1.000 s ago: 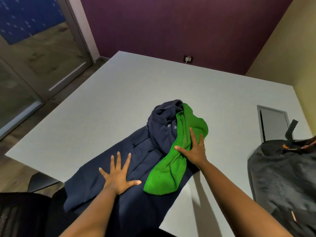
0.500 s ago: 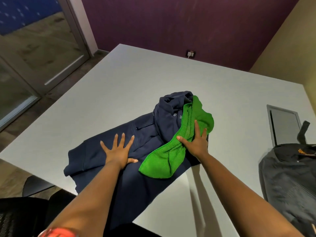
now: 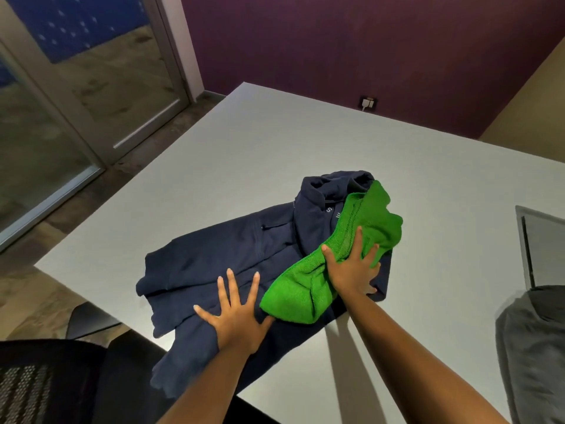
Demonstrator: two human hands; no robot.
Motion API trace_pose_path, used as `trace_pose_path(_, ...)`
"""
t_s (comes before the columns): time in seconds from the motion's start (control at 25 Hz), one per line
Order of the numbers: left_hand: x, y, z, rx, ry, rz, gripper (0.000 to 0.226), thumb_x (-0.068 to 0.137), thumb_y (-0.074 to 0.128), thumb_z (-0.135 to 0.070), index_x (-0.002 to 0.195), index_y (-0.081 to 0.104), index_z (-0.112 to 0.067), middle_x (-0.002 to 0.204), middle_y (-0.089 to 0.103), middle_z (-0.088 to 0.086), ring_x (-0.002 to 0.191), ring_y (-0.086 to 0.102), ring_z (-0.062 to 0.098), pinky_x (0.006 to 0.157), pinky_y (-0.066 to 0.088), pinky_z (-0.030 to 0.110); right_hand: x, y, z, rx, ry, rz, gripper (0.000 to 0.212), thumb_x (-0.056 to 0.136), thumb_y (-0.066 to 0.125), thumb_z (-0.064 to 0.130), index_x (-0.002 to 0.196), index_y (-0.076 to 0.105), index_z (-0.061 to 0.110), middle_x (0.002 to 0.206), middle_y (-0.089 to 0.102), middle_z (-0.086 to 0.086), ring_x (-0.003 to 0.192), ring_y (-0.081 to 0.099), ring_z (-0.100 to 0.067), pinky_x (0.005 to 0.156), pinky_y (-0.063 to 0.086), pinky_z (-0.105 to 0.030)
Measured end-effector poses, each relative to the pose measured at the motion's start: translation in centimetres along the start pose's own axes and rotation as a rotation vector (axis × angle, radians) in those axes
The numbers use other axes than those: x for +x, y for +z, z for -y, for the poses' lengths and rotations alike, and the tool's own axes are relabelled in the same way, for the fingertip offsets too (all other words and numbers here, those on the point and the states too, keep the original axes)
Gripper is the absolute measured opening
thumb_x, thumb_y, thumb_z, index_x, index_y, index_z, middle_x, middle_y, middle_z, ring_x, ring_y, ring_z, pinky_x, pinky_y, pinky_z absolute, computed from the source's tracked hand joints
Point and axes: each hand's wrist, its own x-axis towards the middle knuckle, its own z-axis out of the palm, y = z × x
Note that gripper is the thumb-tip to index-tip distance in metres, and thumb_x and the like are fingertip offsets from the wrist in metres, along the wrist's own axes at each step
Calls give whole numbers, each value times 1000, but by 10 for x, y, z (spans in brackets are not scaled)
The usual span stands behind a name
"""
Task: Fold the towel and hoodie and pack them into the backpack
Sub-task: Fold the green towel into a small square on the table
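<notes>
A navy hoodie point(image 3: 220, 258) lies spread on the white table point(image 3: 275, 154), its lower part hanging over the near edge. A bright green towel point(image 3: 308, 289) lies crumpled across the hoodie's right side. My left hand point(image 3: 237, 316) presses flat on the hoodie with fingers spread. My right hand point(image 3: 351, 267) rests on the towel, fingers straight and thumb out to the left. A dark grey backpack point(image 3: 532, 347) sits at the right edge of the view, partly cut off.
A grey flap or panel point(image 3: 541, 240) is set in the table at far right. A black mesh chair point(image 3: 46, 384) stands at lower left. A wall socket point(image 3: 368, 103) sits on the purple wall; glass doors stand at left.
The view has tilted, so the clothes sit lower in frame. My left hand slid toward the near edge of the hoodie, closer to the towel's lower end. My right hand stays on the towel.
</notes>
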Motion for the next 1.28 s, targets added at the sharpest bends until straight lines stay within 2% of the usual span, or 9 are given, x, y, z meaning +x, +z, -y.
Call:
trace_pose_path(0.04,6,-2,5,-3,-22,-5,100,63,55,-75,144,6,-43,156,6,8,142,8,28,89,5,79,1,2,4,-15,-9,7,84,80,52,65,144,0,48,159,-6,-4,143,4,-39,103,22,-70)
trace_pose_path(0.12,22,-7,15,55,-57,5,99,74,45,-76,137,-25,-47,151,-32,3,142,-20,25,95,0,79,3,9,14,-35,-29,32,85,80,51,66,144,-1,48,159,-6,-5,142,6,-40,103,26,-68)
trace_pose_path(0.2,37,-18,24,87,-79,109,91,79,35,-76,130,-34,-45,144,-44,4,141,-28,25,99,1,77,7,15,24,-38,-54,67,85,80,52,65,144,-1,48,158,-6,-5,142,7,-41,103,29,-65)
trace_pose_path(0.64,110,-61,86,84,-174,188,84,85,44,-64,141,-17,-49,155,-28,2,143,-23,27,101,5,75,25,57,78,-135,-329,284,83,85,55,55,148,3,38,156,-2,-22,144,13,-36,115,17,-43)
trace_pose_path(0.84,133,-86,105,155,-286,173,69,95,41,-49,145,-7,-47,158,-15,2,145,-15,28,104,5,72,24,66,100,-128,-432,461,86,84,61,47,148,5,35,158,-6,-15,145,14,-33,115,17,-37)
trace_pose_path(0.96,137,-88,120,25,-351,163,62,99,37,-36,146,-2,-44,159,-10,0,146,-8,28,106,13,69,19,73,112,-144,-464,576,89,84,63,44,149,3,35,158,-11,-11,144,13,-35,117,16,-40)
trace_pose_path(1.08,130,-85,135,-165,-327,170,68,97,46,-27,148,4,-40,159,-11,-1,146,-10,29,107,21,66,18,77,117,-139,-474,651,90,84,64,42,149,2,35,158,-14,-8,145,11,-34,118,17,-41)
trace_pose_path(1.2,128,-91,128,-265,-302,139,71,90,52,-16,149,16,-35,160,-3,0,146,-6,28,109,17,65,18,73,115,-120,-473,665,89,85,64,40,150,4,32,158,-13,-7,146,11,-29,117,17,-36)
trace_pose_path(1.28,128,-95,112,-312,-246,32,63,88,55,-18,145,31,-29,158,15,0,146,8,25,111,12,62,15,69,113,-125,-478,654,88,86,63,39,151,6,24,159,-9,-7,146,9,-25,116,15,-32)
